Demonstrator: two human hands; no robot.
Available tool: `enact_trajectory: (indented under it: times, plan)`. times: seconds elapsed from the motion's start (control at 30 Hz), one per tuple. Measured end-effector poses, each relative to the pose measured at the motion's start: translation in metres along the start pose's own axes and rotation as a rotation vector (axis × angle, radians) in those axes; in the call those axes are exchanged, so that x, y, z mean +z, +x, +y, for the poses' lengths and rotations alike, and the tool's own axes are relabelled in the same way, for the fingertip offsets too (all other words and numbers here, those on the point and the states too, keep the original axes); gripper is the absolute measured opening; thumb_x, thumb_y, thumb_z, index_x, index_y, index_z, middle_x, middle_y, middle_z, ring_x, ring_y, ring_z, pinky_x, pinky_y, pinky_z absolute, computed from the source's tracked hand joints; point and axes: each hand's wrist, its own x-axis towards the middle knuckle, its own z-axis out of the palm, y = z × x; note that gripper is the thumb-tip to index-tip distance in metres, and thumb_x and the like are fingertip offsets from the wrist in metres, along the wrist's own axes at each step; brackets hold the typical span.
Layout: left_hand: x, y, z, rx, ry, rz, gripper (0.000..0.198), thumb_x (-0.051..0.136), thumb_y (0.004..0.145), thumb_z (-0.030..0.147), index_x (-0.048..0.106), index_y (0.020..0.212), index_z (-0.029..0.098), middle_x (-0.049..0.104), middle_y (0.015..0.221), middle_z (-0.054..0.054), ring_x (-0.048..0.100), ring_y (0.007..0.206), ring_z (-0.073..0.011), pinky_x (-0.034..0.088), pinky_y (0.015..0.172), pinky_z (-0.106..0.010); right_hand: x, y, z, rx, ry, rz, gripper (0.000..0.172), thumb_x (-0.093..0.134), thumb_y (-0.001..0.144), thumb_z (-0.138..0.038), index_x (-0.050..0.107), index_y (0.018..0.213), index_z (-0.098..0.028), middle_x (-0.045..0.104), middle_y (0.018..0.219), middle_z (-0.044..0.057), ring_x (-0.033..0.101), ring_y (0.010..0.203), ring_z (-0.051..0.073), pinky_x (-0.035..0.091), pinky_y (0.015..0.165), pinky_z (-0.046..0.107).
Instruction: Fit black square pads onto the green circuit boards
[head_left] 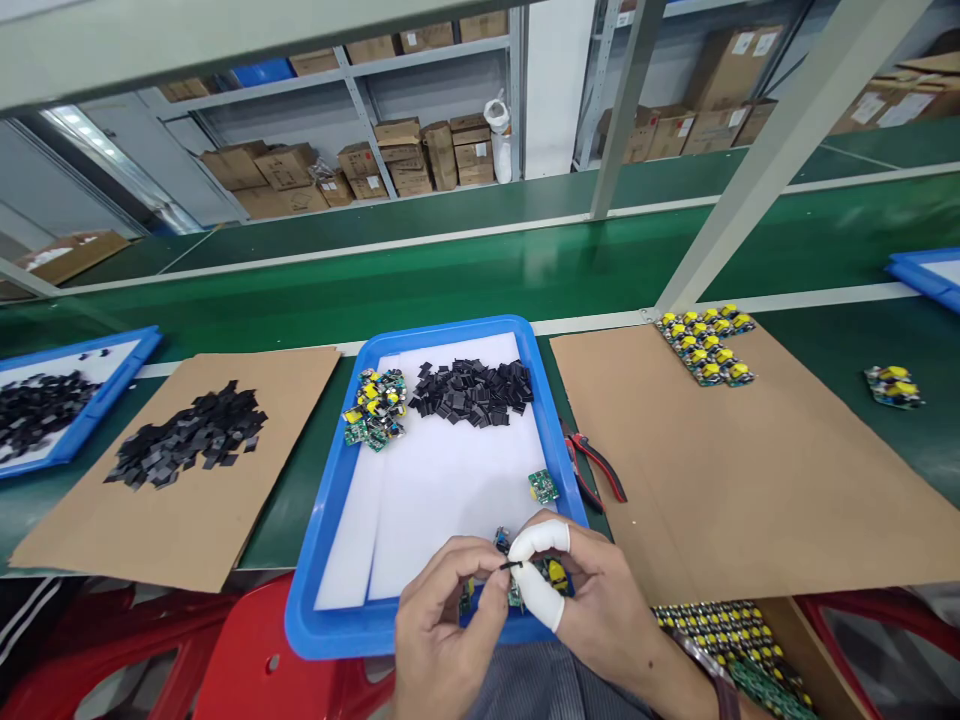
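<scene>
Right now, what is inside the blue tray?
White sheets, a pile of black parts, a cluster of circuit boards, one loose board. The left hand and right hand cover part of the blue tray.

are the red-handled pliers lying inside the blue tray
No, the pliers lie outside the blue tray, just beyond its right rim.

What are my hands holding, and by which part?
The right hand grips a circuit board by its edges; the left hand pinches a small black part by one end.

Your head camera faces forward and down, close over your left hand [442,630], right hand [592,600] and blue tray [328,480].
</scene>
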Motion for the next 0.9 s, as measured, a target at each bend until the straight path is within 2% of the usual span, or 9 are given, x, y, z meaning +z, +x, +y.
enact_trajectory:
  times: [0.17, 0.3, 0.4, 0.5, 0.6, 0.67, 0.73, 0.8, 0.9]
  plan:
    - [-0.001, 0.003, -0.001, -0.131, -0.116, -0.005, 0.005, 0.076, 0.09, 0.025, 0.078, 0.089, 0.02, 0.073, 0.082, -0.005, 0.07, 0.07, -0.0177, 0.059, 0.066, -0.024, -0.003, 0.0, 0.005, 0.04, 0.129, -0.066, 0.032, 0.069, 0.09, -0.011, 0.074, 0.119, -0.025, 0.072, 0.099, 0.004, 0.072, 0.085, 0.017, 0.062, 0.076, 0.028]
    - [-0.004, 0.002, -0.009, -0.215, -0.159, -0.065, 0.012, 0.073, 0.094, 0.03, 0.079, 0.095, 0.019, 0.075, 0.077, -0.004, 0.071, 0.07, -0.0178, 0.06, 0.068, -0.025, -0.005, 0.004, 0.004, -0.046, 0.095, -0.102, 0.026, 0.068, 0.091, -0.01, 0.078, 0.111, -0.026, 0.07, 0.093, 0.005, 0.068, 0.081, 0.017, 0.059, 0.071, 0.028]
    - [-0.02, 0.003, -0.013, -0.201, -0.035, 0.012, 0.019, 0.071, 0.096, 0.033, 0.078, 0.111, 0.022, 0.078, 0.087, -0.005, 0.073, 0.08, -0.0189, 0.061, 0.075, -0.025, -0.009, 0.004, 0.004, -0.082, 0.063, -0.044, 0.028, 0.067, 0.093, -0.009, 0.078, 0.111, -0.027, 0.07, 0.093, 0.004, 0.068, 0.082, 0.017, 0.058, 0.071, 0.028]
    - [-0.047, 0.008, -0.011, -0.103, 0.206, 0.077, 0.027, 0.074, 0.094, 0.032, 0.074, 0.12, 0.027, 0.077, 0.102, -0.005, 0.073, 0.091, -0.0198, 0.059, 0.085, -0.027, -0.017, 0.0, 0.007, -0.085, 0.035, 0.018, 0.03, 0.067, 0.095, -0.01, 0.076, 0.116, -0.03, 0.072, 0.104, 0.005, 0.071, 0.093, 0.017, 0.06, 0.08, 0.029]
    - [-0.069, 0.009, -0.007, -0.084, 0.425, -0.143, 0.03, 0.078, 0.09, 0.035, 0.075, 0.119, 0.029, 0.075, 0.111, -0.006, 0.072, 0.089, -0.0213, 0.06, 0.083, -0.031, -0.026, -0.005, 0.01, -0.063, 0.003, 0.041, 0.028, 0.068, 0.095, -0.012, 0.077, 0.115, -0.03, 0.073, 0.108, 0.006, 0.071, 0.097, 0.018, 0.062, 0.081, 0.027]
    - [-0.074, 0.008, -0.006, -0.106, 0.515, -0.316, 0.038, 0.081, 0.087, 0.037, 0.075, 0.124, 0.032, 0.074, 0.118, -0.007, 0.072, 0.097, -0.025, 0.061, 0.086, -0.035, -0.028, -0.006, 0.011, -0.047, -0.01, 0.055, 0.026, 0.07, 0.095, -0.013, 0.078, 0.114, -0.029, 0.073, 0.108, 0.007, 0.072, 0.096, 0.019, 0.063, 0.078, 0.027]
    - [-0.074, 0.007, -0.008, -0.124, 0.56, -0.413, 0.04, 0.08, 0.088, 0.039, 0.074, 0.127, 0.033, 0.075, 0.119, -0.008, 0.071, 0.105, -0.0282, 0.061, 0.091, -0.039, -0.028, -0.006, 0.01, -0.037, -0.012, 0.054, 0.023, 0.07, 0.095, -0.014, 0.078, 0.112, -0.027, 0.073, 0.107, 0.008, 0.072, 0.095, 0.019, 0.064, 0.077, 0.028]
    - [-0.072, 0.007, -0.012, -0.101, 0.573, -0.401, 0.037, 0.077, 0.091, 0.039, 0.073, 0.127, 0.032, 0.076, 0.113, -0.007, 0.071, 0.104, -0.0285, 0.061, 0.091, -0.04, -0.026, -0.004, 0.008, -0.043, -0.008, 0.042, 0.023, 0.069, 0.095, -0.015, 0.078, 0.112, -0.027, 0.073, 0.105, 0.007, 0.073, 0.094, 0.019, 0.065, 0.078, 0.028]
    - [-0.067, 0.01, -0.021, 0.001, 0.56, -0.224, 0.035, 0.074, 0.094, 0.033, 0.07, 0.129, 0.031, 0.075, 0.116, -0.007, 0.071, 0.107, -0.0275, 0.059, 0.095, -0.04, -0.021, -0.003, 0.004, -0.063, -0.016, 0.041, 0.026, 0.068, 0.096, -0.013, 0.077, 0.113, -0.029, 0.074, 0.105, 0.006, 0.073, 0.094, 0.018, 0.064, 0.079, 0.027]
